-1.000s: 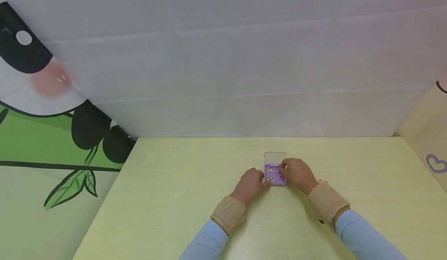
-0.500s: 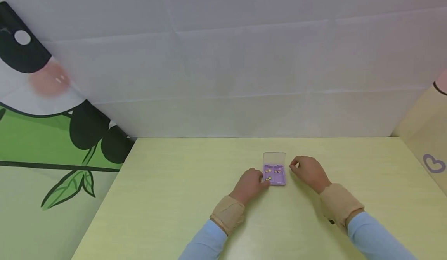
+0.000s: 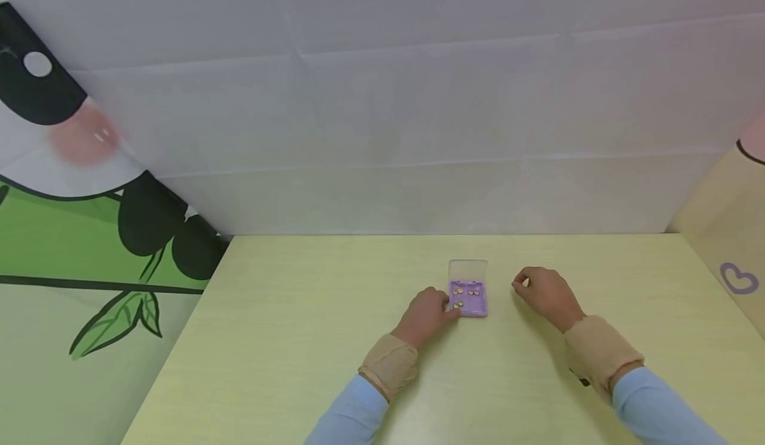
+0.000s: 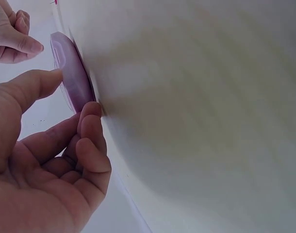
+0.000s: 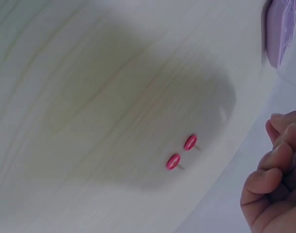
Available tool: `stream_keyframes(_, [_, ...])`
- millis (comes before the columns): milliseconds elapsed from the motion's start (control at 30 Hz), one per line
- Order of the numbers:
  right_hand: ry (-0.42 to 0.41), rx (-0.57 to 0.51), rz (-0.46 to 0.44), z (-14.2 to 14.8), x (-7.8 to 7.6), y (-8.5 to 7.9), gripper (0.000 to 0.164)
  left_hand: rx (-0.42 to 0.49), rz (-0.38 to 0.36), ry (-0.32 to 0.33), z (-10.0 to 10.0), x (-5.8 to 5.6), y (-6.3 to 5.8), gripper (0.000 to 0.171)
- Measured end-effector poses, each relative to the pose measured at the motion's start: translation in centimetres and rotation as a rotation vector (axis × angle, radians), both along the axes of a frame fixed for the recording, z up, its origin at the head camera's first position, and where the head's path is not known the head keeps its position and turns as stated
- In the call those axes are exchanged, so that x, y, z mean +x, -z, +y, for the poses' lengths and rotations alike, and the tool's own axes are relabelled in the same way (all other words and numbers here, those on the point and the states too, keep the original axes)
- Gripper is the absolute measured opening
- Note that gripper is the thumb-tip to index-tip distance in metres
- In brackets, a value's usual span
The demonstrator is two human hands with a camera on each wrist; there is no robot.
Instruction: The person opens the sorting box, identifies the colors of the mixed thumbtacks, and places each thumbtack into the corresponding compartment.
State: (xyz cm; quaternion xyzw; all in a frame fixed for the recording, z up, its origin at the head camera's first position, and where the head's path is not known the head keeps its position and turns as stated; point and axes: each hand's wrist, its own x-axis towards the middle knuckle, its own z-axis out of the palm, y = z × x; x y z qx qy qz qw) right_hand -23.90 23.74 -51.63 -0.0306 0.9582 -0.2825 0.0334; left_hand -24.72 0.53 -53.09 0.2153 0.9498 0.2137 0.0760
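A small purple case (image 3: 475, 307) stands on the table with its clear lid (image 3: 468, 269) tipped back. Several tiny yellowish studs (image 3: 459, 291) lie in its compartments, in pairs. My left hand (image 3: 423, 314) pinches the case's near left corner; the left wrist view shows the thumb on its front wall and curled fingers at the lower edge. To the right of the case, my right hand (image 3: 548, 297) hovers above the table, thumb and forefinger tips together, other fingers curled. Nothing shows between them. Under it, two red-rimmed stud earrings (image 5: 190, 142) lie on the tabletop, hidden in the head view.
The pale wood-grain table (image 3: 287, 339) reaches back to a white cloth backdrop (image 3: 358, 113). A printed cartoon panel (image 3: 72, 232) borders the left side. Another panel with a purple heart (image 3: 739, 278) stands at the right.
My right hand has moved from inside the case out to the right, its fingertips staying together. A second stud now shows in the upper right compartment. The left hand has stayed on the case.
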Motion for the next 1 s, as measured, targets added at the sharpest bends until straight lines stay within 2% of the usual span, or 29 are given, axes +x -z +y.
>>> stream_keyframes(200, [0.007,-0.008,-0.017,1.4,0.9,-0.1,0.023,-0.007,0.003,0.004,-0.1,0.0,0.0,0.028])
stream_keyframes(333, [0.017,-0.026,-0.028,2.2,1.5,0.0,0.023,0.025,-0.006,0.009,-0.3,-0.1,0.3,0.027])
stream_keyframes(367, [0.021,-0.028,-0.03,2.4,1.6,0.1,0.023,0.033,0.02,0.022,-0.5,-0.4,1.2,0.029])
stream_keyframes(467, [0.022,-0.021,-0.014,2.9,2.1,0.4,0.023,0.046,0.019,0.028,-0.6,-0.3,1.4,0.029])
stream_keyframes(567, [0.02,-0.025,-0.01,3.3,2.7,0.7,0.022,0.027,0.015,0.023,-0.7,-0.1,1.2,0.03])
stream_keyframes(600, [0.015,-0.028,-0.011,3.4,2.9,0.7,0.021,0.02,-0.013,0.01,-0.6,0.3,0.3,0.028])
stream_keyframes(767, [0.015,-0.039,-0.026,3.9,3.8,1.3,0.022,-0.017,-0.007,0.004,-0.6,0.6,0.3,0.029])
stream_keyframes(1000, [0.037,-0.018,-0.018,4.7,4.9,1.6,0.022,-0.003,-0.012,0.014,-0.7,0.8,0.3,0.031])
